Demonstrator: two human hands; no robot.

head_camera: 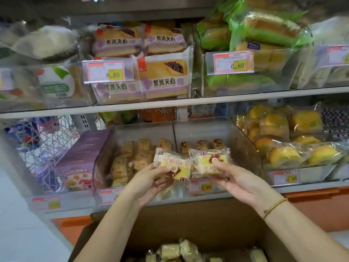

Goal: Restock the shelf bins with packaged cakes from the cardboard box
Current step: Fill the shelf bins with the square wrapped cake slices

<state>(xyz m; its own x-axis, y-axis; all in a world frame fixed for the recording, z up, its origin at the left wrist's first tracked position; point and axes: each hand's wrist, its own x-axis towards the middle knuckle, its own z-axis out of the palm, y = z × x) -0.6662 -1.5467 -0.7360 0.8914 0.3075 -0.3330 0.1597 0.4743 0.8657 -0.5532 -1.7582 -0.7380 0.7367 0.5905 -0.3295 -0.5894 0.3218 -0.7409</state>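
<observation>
My left hand (151,183) pinches a small packaged cake (172,163) with a yellow and white wrapper, thumb on top. My right hand (233,179) pinches a second packaged cake (209,161) of the same kind beside it. Both packs hover at the front rim of two clear shelf bins on the lower shelf. The left bin (143,129) holds several wrapped cakes; the right bin (245,148) has a few at its back. Below, an open cardboard box (207,220) holds more wrapped cakes (177,251).
The upper shelf carries bins of purple-labelled bread packs (164,74) and green-wrapped cakes (264,35) with price tags. Yellow buns (283,140) fill the bin to the right. A purple carton (83,157) and a wire basket (43,140) stand to the left.
</observation>
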